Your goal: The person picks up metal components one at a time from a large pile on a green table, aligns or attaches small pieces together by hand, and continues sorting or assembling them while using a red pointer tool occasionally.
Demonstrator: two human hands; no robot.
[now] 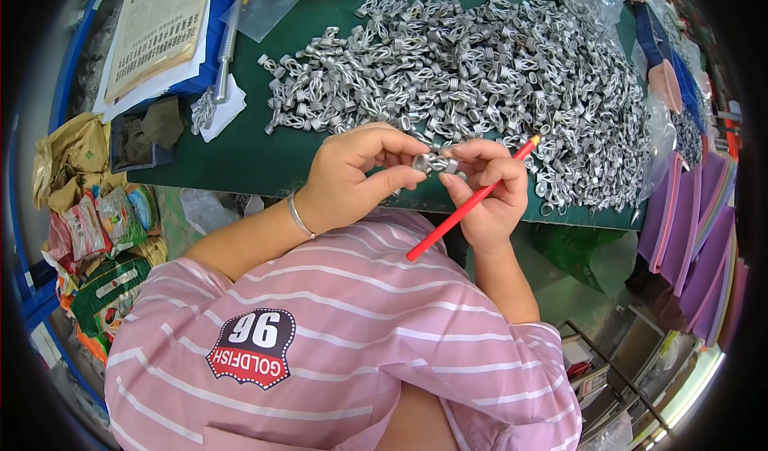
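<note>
Between the fingertips of both hands is a small silvery metal fitting [436, 163], with a ring-shaped end and open loops in its middle. My left hand [364, 163] pinches it from the left with thumb and forefinger. From the other side, my right hand [490, 189] grips its ribbed end. A red pencil [448, 231] is also tucked in the right hand, slanting across the fingers with its tip up to the right. Beyond the hands, a broad heap of similar metal fittings [456, 67] covers much of the green tabletop [208, 163].
Printed papers [160, 27] lie on a blue tray at the far left. A small grey bin [144, 135] holds dark blocks. Colourful bags [104, 227] stand left of the table. Clear plastic bags [592, 7] edge the heap, and purple foam sheets [692, 235] stand at the right.
</note>
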